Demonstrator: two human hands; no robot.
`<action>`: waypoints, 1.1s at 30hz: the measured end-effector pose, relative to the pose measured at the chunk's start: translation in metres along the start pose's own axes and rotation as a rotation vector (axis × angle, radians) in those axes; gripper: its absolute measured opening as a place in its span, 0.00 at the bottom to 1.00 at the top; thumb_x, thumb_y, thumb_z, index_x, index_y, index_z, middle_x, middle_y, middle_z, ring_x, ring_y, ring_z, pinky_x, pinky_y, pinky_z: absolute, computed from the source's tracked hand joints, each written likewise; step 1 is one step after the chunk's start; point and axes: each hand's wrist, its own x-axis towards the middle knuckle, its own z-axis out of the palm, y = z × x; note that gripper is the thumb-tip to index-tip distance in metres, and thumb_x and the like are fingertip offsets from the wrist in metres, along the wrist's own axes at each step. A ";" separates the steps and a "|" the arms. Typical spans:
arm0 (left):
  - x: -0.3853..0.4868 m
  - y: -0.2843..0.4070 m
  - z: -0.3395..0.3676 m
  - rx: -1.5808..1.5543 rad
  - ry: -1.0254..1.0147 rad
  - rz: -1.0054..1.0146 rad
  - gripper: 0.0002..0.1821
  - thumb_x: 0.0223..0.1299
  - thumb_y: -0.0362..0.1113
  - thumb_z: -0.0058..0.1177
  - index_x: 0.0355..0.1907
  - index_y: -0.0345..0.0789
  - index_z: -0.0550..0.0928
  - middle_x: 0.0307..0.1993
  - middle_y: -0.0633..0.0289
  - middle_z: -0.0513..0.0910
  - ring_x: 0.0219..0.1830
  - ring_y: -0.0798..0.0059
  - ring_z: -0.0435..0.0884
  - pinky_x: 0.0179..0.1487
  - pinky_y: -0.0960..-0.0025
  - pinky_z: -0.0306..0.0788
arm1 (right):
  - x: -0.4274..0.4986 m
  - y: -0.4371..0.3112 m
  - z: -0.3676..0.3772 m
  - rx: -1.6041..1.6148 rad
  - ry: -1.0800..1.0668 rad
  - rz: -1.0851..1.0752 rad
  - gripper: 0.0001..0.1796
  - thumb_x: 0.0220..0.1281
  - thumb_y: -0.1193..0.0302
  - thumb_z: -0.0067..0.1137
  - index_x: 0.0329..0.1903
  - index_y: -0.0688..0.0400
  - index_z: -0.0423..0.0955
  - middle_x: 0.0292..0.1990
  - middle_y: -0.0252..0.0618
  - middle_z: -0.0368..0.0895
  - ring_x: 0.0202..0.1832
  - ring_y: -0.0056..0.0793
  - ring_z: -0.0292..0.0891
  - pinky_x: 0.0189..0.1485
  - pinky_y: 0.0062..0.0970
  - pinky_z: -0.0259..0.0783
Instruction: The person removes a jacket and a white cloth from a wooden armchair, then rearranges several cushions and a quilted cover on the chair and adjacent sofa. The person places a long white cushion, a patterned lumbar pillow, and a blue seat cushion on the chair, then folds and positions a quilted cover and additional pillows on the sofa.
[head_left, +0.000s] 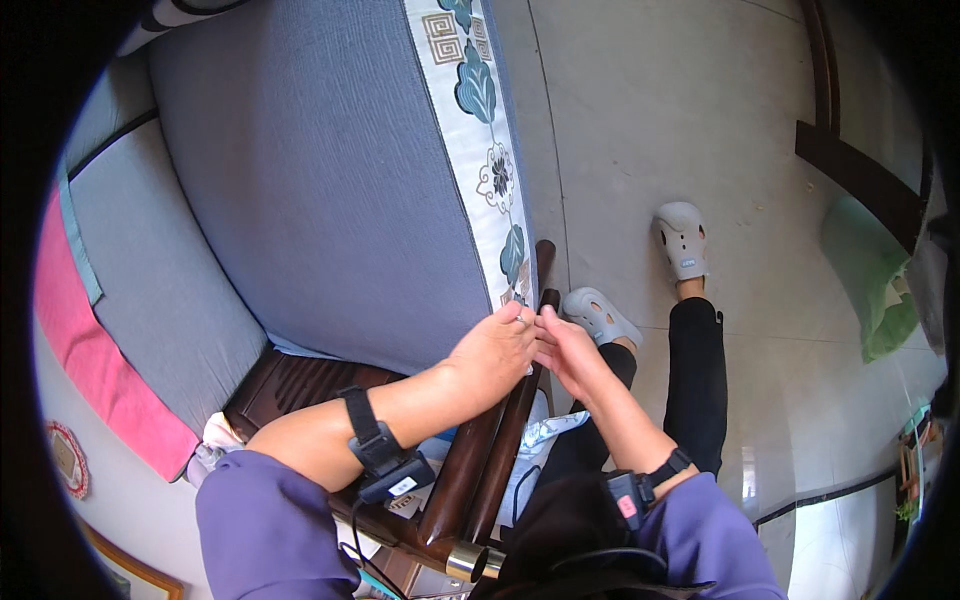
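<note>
A large grey-blue seat cushion (322, 172) lies on a dark wooden sofa. Its front edge carries a white border (491, 176) embroidered with leaves and scroll patterns. At the cushion's near front corner, my left hand (495, 345), with a ring on one finger, covers the end of the border with its fingers curled. A bit of white cloth shows below those fingers. My right hand (568, 351) comes in from the other side, and its fingertips meet the left fingers. What lies between the right fingertips is hidden.
Dark wooden armrest rails (484, 457) run under my forearms. A grey back cushion (161, 262) with a pink cloth (112, 375) stands at left. My feet in pale clogs (682, 236) are on the tiled floor (622, 135). A green bag (870, 285) hangs at right.
</note>
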 end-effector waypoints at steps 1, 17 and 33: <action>0.005 0.001 0.002 0.021 -0.029 0.018 0.23 0.48 0.48 0.52 0.44 0.36 0.78 0.43 0.67 0.75 0.49 0.71 0.65 0.58 0.69 0.53 | 0.000 -0.005 -0.003 0.241 -0.092 0.078 0.30 0.63 0.53 0.49 0.53 0.68 0.65 0.48 0.45 0.74 0.48 0.31 0.74 0.51 0.27 0.71; 0.016 -0.015 0.006 -0.008 -0.107 0.041 0.42 0.45 0.62 0.52 0.51 0.24 0.72 0.50 0.49 0.74 0.58 0.58 0.66 0.63 0.60 0.51 | 0.017 -0.013 0.024 -0.084 -0.073 0.096 0.32 0.68 0.47 0.33 0.52 0.64 0.69 0.46 0.43 0.77 0.50 0.30 0.73 0.50 0.32 0.69; 0.076 -0.139 -0.048 0.081 -0.435 -0.249 0.31 0.54 0.59 0.45 0.51 0.36 0.76 0.51 0.62 0.75 0.63 0.67 0.62 0.66 0.59 0.44 | 0.046 -0.014 0.021 -0.624 -0.075 -0.350 0.47 0.60 0.44 0.46 0.69 0.58 0.35 0.66 0.53 0.43 0.70 0.43 0.39 0.68 0.33 0.41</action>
